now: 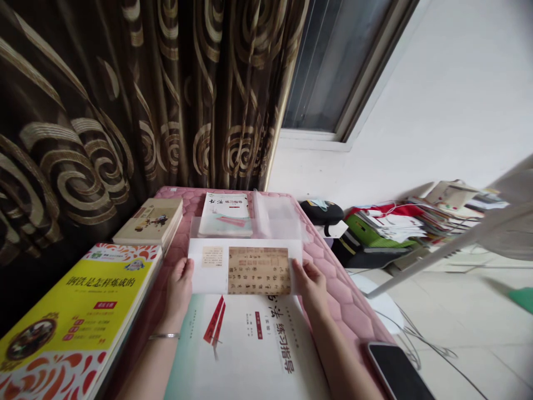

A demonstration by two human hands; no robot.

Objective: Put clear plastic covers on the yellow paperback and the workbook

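Observation:
My left hand (179,286) and my right hand (311,283) hold a white book (245,268) by its two side edges, lifted and turned up toward me. Its cover shows a tan picture of old calligraphy. A clear plastic sleeve (266,222) stands up behind it. Under my hands a large white and pale green calligraphy workbook (250,355) with red ribbon marks lies flat on the pink quilted table top (345,300). My left wrist wears a thin silver bangle.
A yellow book (79,311) lies at the left, a beige book (150,219) behind it, another white workbook (227,214) at the back. A black phone (397,369) rests at the right table edge. Brown swirl curtains hang behind. Piled books and cables sit on the floor at right.

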